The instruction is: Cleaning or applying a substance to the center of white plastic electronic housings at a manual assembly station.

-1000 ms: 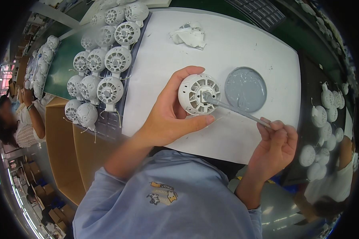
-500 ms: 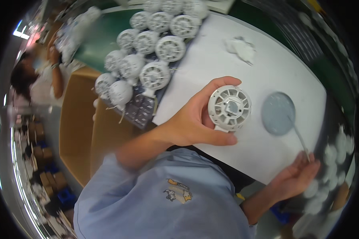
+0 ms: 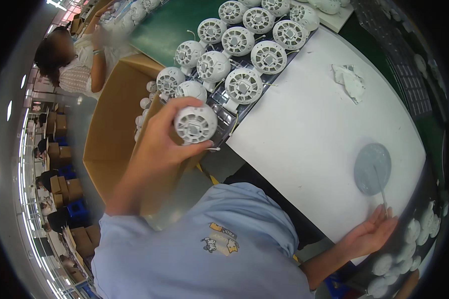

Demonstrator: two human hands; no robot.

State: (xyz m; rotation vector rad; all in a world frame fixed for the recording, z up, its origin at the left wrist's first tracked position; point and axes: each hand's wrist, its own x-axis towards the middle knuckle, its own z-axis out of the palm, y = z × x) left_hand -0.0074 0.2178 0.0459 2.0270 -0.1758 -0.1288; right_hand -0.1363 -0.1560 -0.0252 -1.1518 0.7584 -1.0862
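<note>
We see a bright, evenly lit scene; the desk [image 3: 309,124] glares white, edges bend and darken, faintly blurred.

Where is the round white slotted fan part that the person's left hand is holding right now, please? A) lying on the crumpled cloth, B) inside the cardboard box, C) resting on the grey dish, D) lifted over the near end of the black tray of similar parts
D: the left hand grips the round white fan part in the air by the near end of the black tray of similar parts, away from the grey dish.
</note>
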